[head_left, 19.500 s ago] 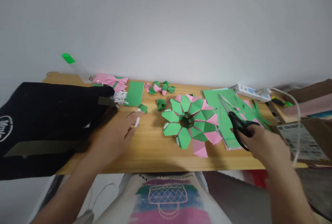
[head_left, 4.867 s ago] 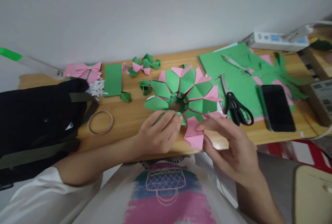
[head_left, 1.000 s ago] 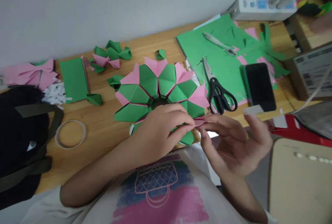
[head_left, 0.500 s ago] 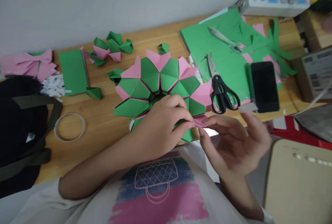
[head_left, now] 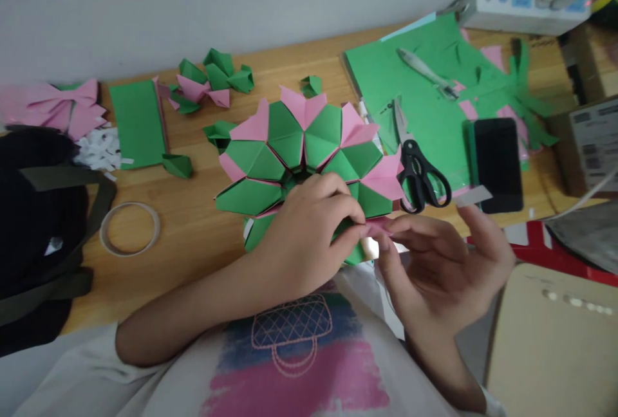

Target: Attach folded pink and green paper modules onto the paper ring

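Note:
A ring of folded green and pink paper units (head_left: 309,147) lies on the wooden desk (head_left: 193,224). My left hand (head_left: 304,237) rests over its near edge, fingers curled and pinching a pink paper piece (head_left: 379,227). My right hand (head_left: 434,262) meets it from the right, thumb and forefinger pinching the same pink piece. A small strip of tape (head_left: 473,196) sticks to a raised finger of my right hand.
Black scissors (head_left: 420,172), a phone (head_left: 497,163) and a pen (head_left: 427,73) lie on green sheets (head_left: 410,63) at right. A tape roll (head_left: 129,229), a black bag (head_left: 33,230), loose folded units (head_left: 207,82) and a green strip (head_left: 138,122) are at left. A power strip (head_left: 521,2) sits at back right.
Both hands stay pinched on the pink piece at the ring's near edge. The view has shifted slightly, and my right hand's tape-bearing finger sits a little further right.

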Demonstrator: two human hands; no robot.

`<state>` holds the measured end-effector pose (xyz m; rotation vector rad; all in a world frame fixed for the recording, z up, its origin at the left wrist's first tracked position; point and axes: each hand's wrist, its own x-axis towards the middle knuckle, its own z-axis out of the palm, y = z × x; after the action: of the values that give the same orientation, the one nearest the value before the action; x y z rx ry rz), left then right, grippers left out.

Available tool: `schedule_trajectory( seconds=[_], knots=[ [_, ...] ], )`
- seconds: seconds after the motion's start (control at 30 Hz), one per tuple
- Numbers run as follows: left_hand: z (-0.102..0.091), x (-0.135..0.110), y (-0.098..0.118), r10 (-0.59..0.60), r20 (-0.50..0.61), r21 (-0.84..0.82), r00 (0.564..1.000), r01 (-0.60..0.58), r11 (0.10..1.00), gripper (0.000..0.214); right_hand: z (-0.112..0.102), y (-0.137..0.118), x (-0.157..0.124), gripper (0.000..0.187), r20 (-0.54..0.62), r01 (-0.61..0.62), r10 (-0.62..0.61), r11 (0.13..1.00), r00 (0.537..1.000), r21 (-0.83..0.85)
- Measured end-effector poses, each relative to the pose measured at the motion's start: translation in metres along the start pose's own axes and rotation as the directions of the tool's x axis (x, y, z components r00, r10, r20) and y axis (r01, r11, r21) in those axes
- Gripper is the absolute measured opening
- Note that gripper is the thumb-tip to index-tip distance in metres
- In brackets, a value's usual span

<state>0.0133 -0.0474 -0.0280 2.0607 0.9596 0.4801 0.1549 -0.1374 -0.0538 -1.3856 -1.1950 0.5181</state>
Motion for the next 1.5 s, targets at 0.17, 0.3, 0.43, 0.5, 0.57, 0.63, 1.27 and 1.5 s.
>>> schedule_trajectory(
  seconds=[0.17, 0.3, 0.43, 0.5, 0.57, 0.63, 1.27, 1.5],
  knots=[
    [-0.001, -0.006, 0.001, 0.001, -0.007, 0.019, 1.000, -0.001, 1.000, 0.008, 0.004, -0.004, 0.001, 0.080, -0.025, -0.056, 0.056, 0.998, 0.998, 0.000],
    [-0.010, -0.018, 0.007, -0.036, -0.013, 0.066, 0.999, 0.037, 0.997, 0.013, 0.006, -0.008, 0.002, 0.072, -0.058, -0.122, 0.123, 0.992, 0.991, 0.025],
    [-0.020, -0.024, 0.012, -0.176, 0.068, -0.045, 0.982, 0.179, 0.983, 0.015, 0.007, -0.014, 0.004, 0.068, -0.068, -0.173, 0.177, 0.983, 0.982, 0.054],
    [-0.022, -0.022, 0.013, -0.285, 0.182, -0.148, 0.941, 0.313, 0.938, 0.017, 0.007, -0.018, 0.005, 0.066, -0.068, -0.192, 0.196, 0.980, 0.978, 0.059],
    [-0.024, -0.015, 0.013, -0.394, 0.356, -0.272, 0.848, 0.497, 0.824, 0.018, 0.008, -0.021, 0.006, 0.065, -0.073, -0.197, 0.201, 0.979, 0.977, 0.058],
    [-0.024, -0.007, 0.012, -0.445, 0.532, -0.371, 0.720, 0.671, 0.642, 0.017, 0.008, -0.023, 0.007, 0.065, -0.074, -0.186, 0.191, 0.980, 0.979, 0.066],
    [-0.013, 0.004, 0.021, -0.499, 0.674, -0.433, 0.545, 0.838, 0.330, 0.024, 0.003, -0.018, -0.002, 0.067, -0.066, -0.270, 0.277, 0.958, 0.959, 0.093],
    [-0.018, 0.009, 0.026, -0.548, 0.677, -0.349, 0.492, 0.869, 0.350, 0.020, 0.000, -0.016, -0.002, 0.064, -0.048, -0.287, 0.292, 0.953, 0.955, 0.093]
  ],
)
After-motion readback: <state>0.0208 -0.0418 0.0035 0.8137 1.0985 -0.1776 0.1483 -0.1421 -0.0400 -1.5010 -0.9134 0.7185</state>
